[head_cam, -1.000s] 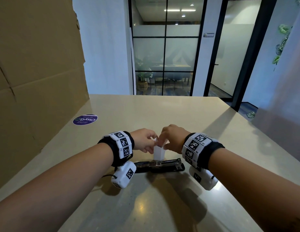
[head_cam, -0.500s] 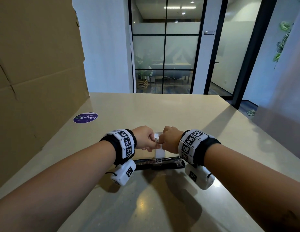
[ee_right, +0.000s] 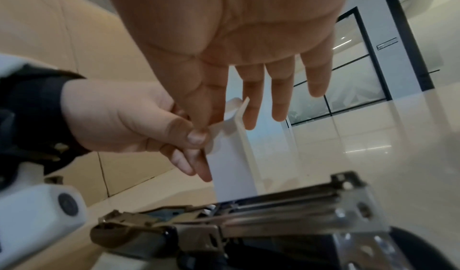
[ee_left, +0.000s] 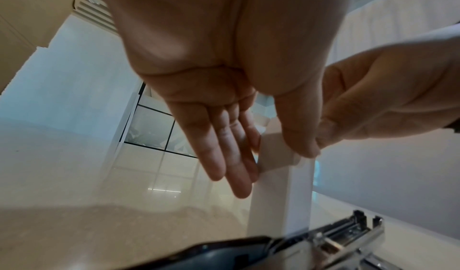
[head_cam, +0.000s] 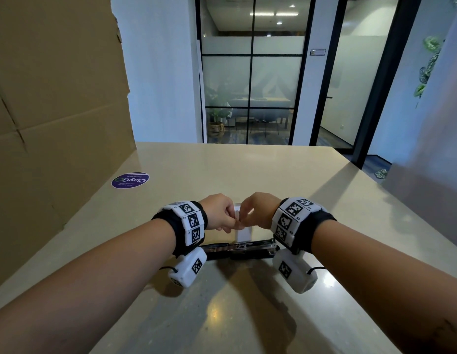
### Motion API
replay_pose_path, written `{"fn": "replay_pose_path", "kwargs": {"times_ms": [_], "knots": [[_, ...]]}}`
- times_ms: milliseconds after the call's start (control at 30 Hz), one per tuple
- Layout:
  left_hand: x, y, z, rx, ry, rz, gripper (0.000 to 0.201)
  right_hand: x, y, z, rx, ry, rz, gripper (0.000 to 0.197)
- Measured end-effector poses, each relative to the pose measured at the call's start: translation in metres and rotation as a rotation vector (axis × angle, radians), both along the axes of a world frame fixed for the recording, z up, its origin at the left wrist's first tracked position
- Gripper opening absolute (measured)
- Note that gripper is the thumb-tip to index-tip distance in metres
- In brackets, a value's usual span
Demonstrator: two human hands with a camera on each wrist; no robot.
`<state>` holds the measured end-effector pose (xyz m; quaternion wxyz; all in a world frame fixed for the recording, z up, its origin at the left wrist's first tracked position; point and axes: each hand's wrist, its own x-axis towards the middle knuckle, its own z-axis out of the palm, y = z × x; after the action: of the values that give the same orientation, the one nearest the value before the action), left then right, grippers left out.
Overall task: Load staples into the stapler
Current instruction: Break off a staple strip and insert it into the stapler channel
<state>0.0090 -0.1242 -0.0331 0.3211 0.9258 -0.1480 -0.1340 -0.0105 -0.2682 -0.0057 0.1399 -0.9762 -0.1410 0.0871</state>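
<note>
The small white staple box (head_cam: pixel 244 232) stands upright on the counter (head_cam: pixel 247 180), just beyond the opened stapler (head_cam: pixel 241 249). The left hand (head_cam: pixel 218 213) at 9 o'clock and the right hand (head_cam: pixel 259 209) at 3 o'clock both pinch its top flap, with their other fingers (ee_left: pixel 224 146) extended.

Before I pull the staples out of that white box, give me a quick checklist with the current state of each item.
1. Stapler lying open on the table, metal channel exposed: ok.
2. White box standing upright just behind the stapler: ok.
3. Left hand pinching the box top: ok.
4. Right hand pinching the top flap: ok.
5. Flap fully open: cannot tell, the fingers cover it.
6. Staples inside the box: cannot tell, none visible.
</note>
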Motion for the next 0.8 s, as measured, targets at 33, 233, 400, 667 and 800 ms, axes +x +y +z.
{"fn": "replay_pose_path", "kwargs": {"times_ms": [33, 233, 400, 667, 800], "knots": [[0.0, 0.0, 0.0, -0.003, 0.0, 0.001, 0.019, 0.001, -0.001, 0.0, 0.022, -0.006, -0.001, 0.021], [-0.001, 0.0, 0.001, -0.005, -0.003, -0.016, 0.02, 0.004, -0.005, -0.002, 0.192, -0.171, -0.014, 0.004], [0.0, 0.001, -0.001, 0.037, -0.031, -0.015, 0.026, 0.01, -0.011, 0.003, 0.468, -0.313, -0.135, 0.025], [0.002, 0.0, -0.001, 0.063, -0.079, -0.036, 0.026, 0.013, -0.021, 0.003, 0.762, -0.189, -0.27, 0.024], [0.002, 0.002, -0.002, 0.062, -0.083, -0.048, 0.024, 0.017, -0.028, -0.004, 0.425, -0.132, -0.247, 0.019]]}}
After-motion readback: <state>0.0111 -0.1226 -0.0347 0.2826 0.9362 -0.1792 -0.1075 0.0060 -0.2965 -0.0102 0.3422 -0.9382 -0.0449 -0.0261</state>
